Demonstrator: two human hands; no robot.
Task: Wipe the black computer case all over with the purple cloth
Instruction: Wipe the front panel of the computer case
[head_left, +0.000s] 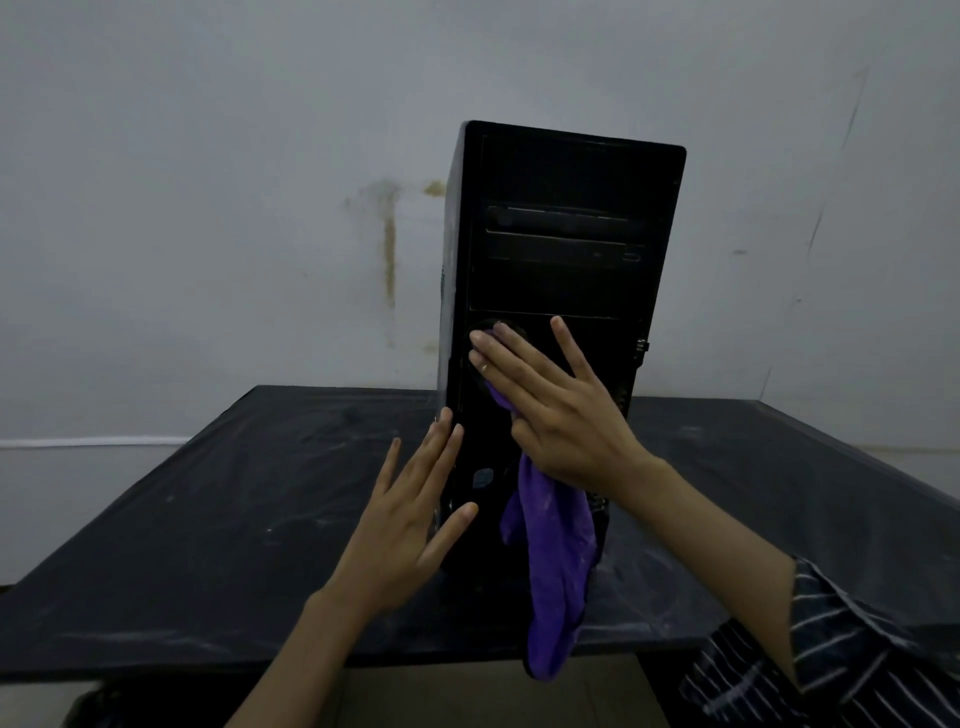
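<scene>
Head view showed a tall black box-shaped computer case (561, 234) standing on end in the middle of the frame, its front panel facing the camera and its base on a black, dust-streaked worktop (208, 519) that filled the lower half of the picture. Two drive-bay slots crossed the upper part of the front panel, and a small blue sticker (483, 478) sat low on it.

The right grip (550, 410), a bare hand reaching in from the lower right, lay flat and open against the middle of the front panel. Its fingers were straight and pointed toward the upper left, and its thumb stuck up apart from them. It pressed a soft purple cloth (558, 561) to the panel. A little of the cloth showed under the fingers, and the rest hung loose from beneath the palm, down the lower front of the case and past the near edge of the worktop.

The left grip (410, 519), also bare, came up from the bottom centre. It was open with straight, spread fingers, and its fingertips touched the left front edge of the case, low down.

A dark sleeve with pale stripes (831, 649) covered the right forearm at the lower right corner. Behind everything stood a pale grey wall (208, 156) with a brownish vertical stain (388, 249) just left of the case
</scene>
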